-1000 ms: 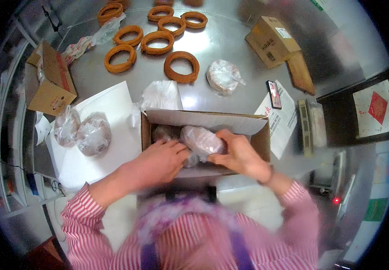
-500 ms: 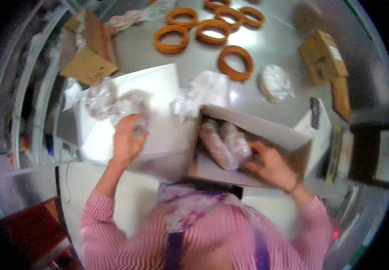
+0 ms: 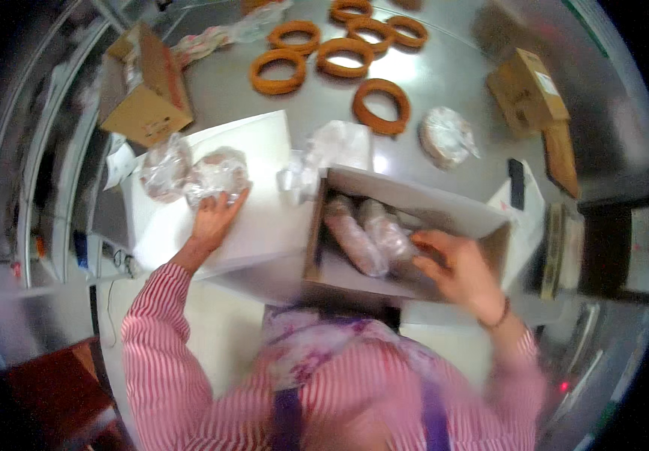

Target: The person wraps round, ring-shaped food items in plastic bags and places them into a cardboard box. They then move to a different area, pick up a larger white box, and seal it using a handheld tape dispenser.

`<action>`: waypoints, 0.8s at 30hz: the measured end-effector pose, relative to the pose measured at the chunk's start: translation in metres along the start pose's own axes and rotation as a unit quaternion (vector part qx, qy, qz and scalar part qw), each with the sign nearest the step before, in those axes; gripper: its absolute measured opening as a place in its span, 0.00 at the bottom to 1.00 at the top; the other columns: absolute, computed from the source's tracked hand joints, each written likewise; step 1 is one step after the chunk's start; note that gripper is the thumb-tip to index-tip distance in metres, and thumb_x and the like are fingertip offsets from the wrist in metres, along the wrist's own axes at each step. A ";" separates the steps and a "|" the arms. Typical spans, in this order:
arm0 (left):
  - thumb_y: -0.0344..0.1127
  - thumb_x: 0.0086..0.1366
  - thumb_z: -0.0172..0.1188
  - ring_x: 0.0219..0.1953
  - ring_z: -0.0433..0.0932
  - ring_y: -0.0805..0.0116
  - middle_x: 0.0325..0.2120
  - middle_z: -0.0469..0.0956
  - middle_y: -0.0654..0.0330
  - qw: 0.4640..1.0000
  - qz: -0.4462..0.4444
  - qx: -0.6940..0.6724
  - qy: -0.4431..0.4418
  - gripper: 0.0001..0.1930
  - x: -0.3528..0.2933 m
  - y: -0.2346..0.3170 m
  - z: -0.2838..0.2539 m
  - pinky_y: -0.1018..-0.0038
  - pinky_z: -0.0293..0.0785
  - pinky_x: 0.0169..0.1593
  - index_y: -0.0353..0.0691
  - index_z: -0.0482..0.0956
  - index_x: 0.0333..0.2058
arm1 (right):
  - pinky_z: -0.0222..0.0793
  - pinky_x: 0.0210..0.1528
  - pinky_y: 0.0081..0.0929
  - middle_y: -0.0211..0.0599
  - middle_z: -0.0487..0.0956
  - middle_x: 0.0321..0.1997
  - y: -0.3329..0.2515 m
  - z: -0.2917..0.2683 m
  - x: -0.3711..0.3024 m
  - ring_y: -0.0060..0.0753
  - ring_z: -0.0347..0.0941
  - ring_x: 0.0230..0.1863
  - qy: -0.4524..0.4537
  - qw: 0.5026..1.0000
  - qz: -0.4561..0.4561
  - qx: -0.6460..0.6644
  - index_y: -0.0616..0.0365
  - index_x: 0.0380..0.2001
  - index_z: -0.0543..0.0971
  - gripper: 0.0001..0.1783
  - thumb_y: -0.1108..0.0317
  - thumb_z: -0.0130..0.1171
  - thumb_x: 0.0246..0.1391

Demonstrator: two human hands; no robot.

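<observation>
My left hand (image 3: 213, 222) rests its spread fingertips on the near edge of a ring-shaped bundle in clear plastic (image 3: 219, 174). A second plastic-wrapped bundle (image 3: 165, 170) lies beside it on the white sheet (image 3: 264, 214). My right hand (image 3: 456, 269) is over the right part of an open cardboard box (image 3: 445, 194), thumb and fingers apart. Its fingertips are close to the right one of two wrapped bundles (image 3: 387, 231), which stand on edge in the box; whether they touch it I cannot tell. The left one (image 3: 354, 237) leans alongside.
Several orange-brown rings (image 3: 278, 72) lie at the back of the metal table (image 3: 219, 83). A wrapped ring (image 3: 446, 137) and crumpled white plastic (image 3: 336, 146) are behind the box. Cardboard boxes stand at back left (image 3: 148, 86) and back right (image 3: 527, 94). A dark phone-like slab (image 3: 517, 183) lies right.
My left hand has shifted slightly, its fingers flatter against the wrapped bundle's near edge. My right hand has drawn a little back from the bundles in the box.
</observation>
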State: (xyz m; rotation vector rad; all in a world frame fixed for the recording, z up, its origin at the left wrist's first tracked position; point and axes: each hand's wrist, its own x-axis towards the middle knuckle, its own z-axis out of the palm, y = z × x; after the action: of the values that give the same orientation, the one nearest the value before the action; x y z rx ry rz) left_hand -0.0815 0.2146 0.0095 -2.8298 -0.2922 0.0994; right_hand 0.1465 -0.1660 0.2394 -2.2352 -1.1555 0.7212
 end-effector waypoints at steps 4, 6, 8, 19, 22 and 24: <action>0.23 0.43 0.62 0.36 0.75 0.55 0.38 0.69 0.53 0.992 -0.033 -0.123 0.002 0.46 0.014 0.000 -0.043 0.64 0.74 0.44 0.57 0.58 0.64 | 0.72 0.41 0.36 0.50 0.78 0.39 0.006 -0.020 -0.009 0.50 0.76 0.37 0.057 0.997 -0.042 -0.004 0.64 0.42 0.75 0.16 0.68 0.58 0.51; 0.22 0.39 0.61 0.38 0.75 0.58 0.40 0.71 0.55 0.948 -0.080 -0.309 -0.012 0.46 0.023 -0.012 -0.077 0.67 0.73 0.46 0.53 0.61 0.62 | 0.72 0.42 0.34 0.48 0.79 0.40 0.007 -0.029 -0.015 0.45 0.77 0.38 0.097 0.994 -0.007 0.048 0.64 0.43 0.76 0.17 0.68 0.59 0.51; 0.24 0.36 0.61 0.42 0.75 0.63 0.44 0.72 0.57 0.845 -0.103 -0.525 -0.018 0.45 0.026 -0.028 -0.120 0.71 0.71 0.50 0.48 0.65 0.61 | 0.72 0.46 0.31 0.44 0.80 0.43 0.006 -0.039 -0.018 0.37 0.78 0.41 0.117 0.987 0.029 0.106 0.63 0.44 0.77 0.20 0.66 0.63 0.48; 0.45 0.34 0.74 0.53 0.72 0.60 0.49 0.73 0.51 0.742 0.389 -0.545 -0.024 0.45 0.099 0.029 -0.393 0.67 0.63 0.59 0.33 0.69 0.53 | 0.65 0.56 0.29 0.36 0.76 0.52 -0.062 -0.058 -0.003 0.31 0.70 0.55 0.208 0.939 -0.262 0.074 0.61 0.52 0.72 0.38 0.66 0.75 0.33; 0.43 0.37 0.74 0.52 0.72 0.62 0.48 0.73 0.52 0.675 0.321 -0.663 0.040 0.41 0.108 0.071 -0.382 0.67 0.64 0.59 0.34 0.69 0.53 | 0.70 0.44 0.31 0.41 0.78 0.39 -0.049 -0.066 -0.034 0.40 0.76 0.41 0.212 0.970 -0.112 0.027 0.60 0.43 0.74 0.29 0.67 0.72 0.34; 0.39 0.44 0.73 0.52 0.72 0.63 0.48 0.74 0.54 0.621 0.262 -0.737 0.043 0.36 0.121 0.089 -0.356 0.66 0.65 0.58 0.35 0.69 0.52 | 0.71 0.36 0.36 0.47 0.78 0.31 -0.026 -0.068 -0.056 0.51 0.77 0.34 0.254 0.966 -0.028 0.033 0.60 0.38 0.73 0.23 0.69 0.69 0.35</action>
State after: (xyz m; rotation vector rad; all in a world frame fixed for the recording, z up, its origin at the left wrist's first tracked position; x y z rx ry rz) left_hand 0.0884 0.0559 0.3183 -4.3949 1.0298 -0.3361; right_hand 0.1489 -0.2137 0.3174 -2.1415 -0.9147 0.1389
